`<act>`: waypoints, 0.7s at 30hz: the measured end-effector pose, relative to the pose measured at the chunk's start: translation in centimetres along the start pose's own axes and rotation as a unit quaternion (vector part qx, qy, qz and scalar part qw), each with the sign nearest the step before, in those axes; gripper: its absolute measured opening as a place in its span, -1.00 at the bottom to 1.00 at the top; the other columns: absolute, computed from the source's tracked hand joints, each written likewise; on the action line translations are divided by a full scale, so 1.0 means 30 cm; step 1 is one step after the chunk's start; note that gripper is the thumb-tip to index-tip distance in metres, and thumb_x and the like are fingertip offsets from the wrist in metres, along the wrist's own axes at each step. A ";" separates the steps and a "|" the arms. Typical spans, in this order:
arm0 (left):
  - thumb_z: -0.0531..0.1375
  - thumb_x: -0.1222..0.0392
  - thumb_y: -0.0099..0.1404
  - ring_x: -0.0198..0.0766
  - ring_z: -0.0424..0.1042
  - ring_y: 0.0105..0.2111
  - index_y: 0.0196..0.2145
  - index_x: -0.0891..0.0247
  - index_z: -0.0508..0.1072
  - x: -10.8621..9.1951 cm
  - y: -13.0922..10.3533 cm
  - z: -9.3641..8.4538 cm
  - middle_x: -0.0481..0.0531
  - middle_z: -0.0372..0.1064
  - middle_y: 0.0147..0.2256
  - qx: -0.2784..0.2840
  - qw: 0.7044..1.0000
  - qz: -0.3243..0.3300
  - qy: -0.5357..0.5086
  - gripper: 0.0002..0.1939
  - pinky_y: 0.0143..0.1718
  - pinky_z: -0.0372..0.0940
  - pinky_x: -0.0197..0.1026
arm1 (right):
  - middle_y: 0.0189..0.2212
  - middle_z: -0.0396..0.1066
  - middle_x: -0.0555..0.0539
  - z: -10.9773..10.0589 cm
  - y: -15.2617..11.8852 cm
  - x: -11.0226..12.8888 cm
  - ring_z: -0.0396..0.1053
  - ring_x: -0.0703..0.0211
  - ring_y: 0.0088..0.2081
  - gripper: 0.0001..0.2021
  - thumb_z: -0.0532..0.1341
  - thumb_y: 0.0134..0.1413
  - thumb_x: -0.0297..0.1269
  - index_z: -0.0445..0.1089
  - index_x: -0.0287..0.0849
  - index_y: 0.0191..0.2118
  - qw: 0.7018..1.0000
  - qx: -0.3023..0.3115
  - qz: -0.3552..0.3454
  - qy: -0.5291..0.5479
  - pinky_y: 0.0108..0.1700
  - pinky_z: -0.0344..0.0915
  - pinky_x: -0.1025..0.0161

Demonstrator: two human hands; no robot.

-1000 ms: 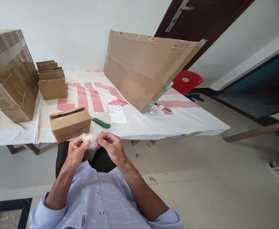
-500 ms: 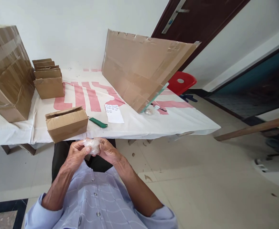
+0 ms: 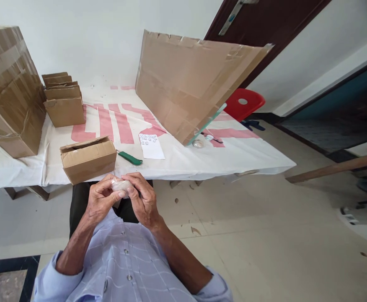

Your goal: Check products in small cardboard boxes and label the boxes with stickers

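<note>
A left hand (image 3: 101, 199) and a right hand (image 3: 144, 203) gripping a clear plastic bundle (image 3: 119, 186), the bundle held over dark trousers (image 3: 79, 202) near the front edge of the cloth-covered table (image 3: 186, 168), a cardboard box (image 3: 89, 162), green tool (image 3: 130, 158) and marked paper sheet (image 3: 153, 150) resting there

Two hands (image 3: 101, 198) (image 3: 144, 202); one paper (image 3: 153, 151); apparently one bundle (image 3: 119, 186)

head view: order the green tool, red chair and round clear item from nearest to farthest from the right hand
From the right hand:
1. Green tool: on the table, slightly left.
2. Round clear item: right, by the cardboard panel.
3. Red chair: far right, beyond the table.
</note>
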State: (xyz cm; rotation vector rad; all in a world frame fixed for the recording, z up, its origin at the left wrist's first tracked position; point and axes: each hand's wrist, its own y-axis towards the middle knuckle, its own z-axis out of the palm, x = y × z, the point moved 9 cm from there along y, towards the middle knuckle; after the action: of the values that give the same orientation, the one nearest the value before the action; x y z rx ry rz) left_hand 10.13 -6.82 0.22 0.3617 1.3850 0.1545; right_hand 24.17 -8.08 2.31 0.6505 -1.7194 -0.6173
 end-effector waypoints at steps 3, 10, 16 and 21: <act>0.52 -0.11 0.22 -0.28 0.39 -0.36 -0.26 0.27 0.66 0.027 -0.003 -0.003 0.02 0.43 -0.36 -0.014 1.000 -0.006 -0.008 -0.62 -0.32 0.33 -0.23 | -0.12 0.56 -0.11 -0.001 -0.005 -0.018 0.55 0.07 -0.08 -0.74 0.14 0.52 -0.21 0.58 -0.03 0.06 0.999 -0.008 0.028 0.031 -0.02 0.50 0.11; 0.56 -0.04 0.20 -0.11 0.59 -0.09 0.06 0.14 0.52 -0.129 -0.049 -0.052 0.11 0.56 -0.05 -0.140 0.926 0.208 0.282 -0.44 -0.12 0.53 -0.11 | -0.20 0.58 -0.08 -0.028 0.004 -0.037 0.54 0.11 -0.16 -0.77 0.19 0.49 -0.19 0.61 -0.07 -0.07 0.995 -0.046 0.070 0.047 -0.10 0.47 0.18; 0.29 0.15 0.52 -0.20 0.54 -0.18 0.13 0.17 0.51 -0.187 -0.027 0.038 0.11 0.54 -0.11 0.019 0.895 0.248 0.370 -0.73 -0.14 0.47 -0.16 | -0.24 0.56 -0.06 -0.028 0.021 -0.014 0.52 0.13 -0.21 -0.79 0.19 0.48 -0.21 0.60 -0.07 -0.11 0.997 -0.057 0.046 0.038 -0.13 0.46 0.20; 0.27 0.05 0.53 -0.27 0.41 -0.34 -0.11 0.21 0.58 -0.145 0.015 0.025 -0.01 0.45 -0.31 0.055 0.948 0.136 0.284 -0.81 -0.29 0.32 -0.22 | -0.21 0.57 -0.07 -0.026 0.052 0.002 0.52 0.14 -0.19 -0.78 0.21 0.48 -0.17 0.60 -0.07 -0.04 0.998 -0.032 0.025 0.040 -0.09 0.47 0.19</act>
State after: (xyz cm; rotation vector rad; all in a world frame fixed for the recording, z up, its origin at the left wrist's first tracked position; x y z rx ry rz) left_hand 10.10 -7.89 4.52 0.6358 1.9129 0.4357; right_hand 24.74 -7.07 3.63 0.5776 -1.6310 -0.6014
